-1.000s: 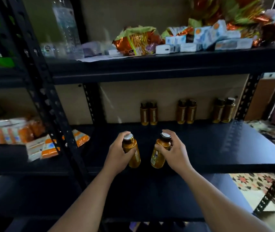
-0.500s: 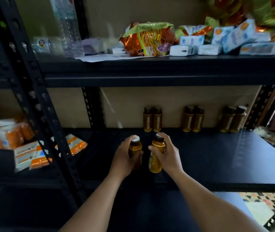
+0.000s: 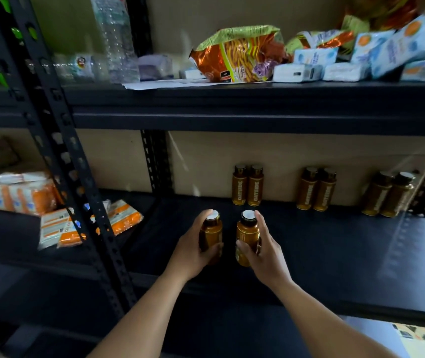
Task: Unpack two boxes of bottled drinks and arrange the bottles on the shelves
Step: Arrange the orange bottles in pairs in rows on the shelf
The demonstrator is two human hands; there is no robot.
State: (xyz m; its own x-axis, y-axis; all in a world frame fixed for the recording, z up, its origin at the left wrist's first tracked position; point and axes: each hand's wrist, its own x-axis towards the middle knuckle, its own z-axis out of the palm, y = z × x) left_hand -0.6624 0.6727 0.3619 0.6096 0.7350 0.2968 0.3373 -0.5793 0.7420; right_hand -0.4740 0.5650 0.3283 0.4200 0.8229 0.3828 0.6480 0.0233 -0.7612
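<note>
Bottles (image 3: 247,232) gripped singly by left hand (image 3: 193,254) and right hand (image 3: 267,257) — three pairs (image 3: 247,186) stand behind.

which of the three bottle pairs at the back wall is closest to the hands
The leftmost pair, right behind the held bottles in the left hand and right hand; the middle pair and right pair stand farther to the right.
</note>
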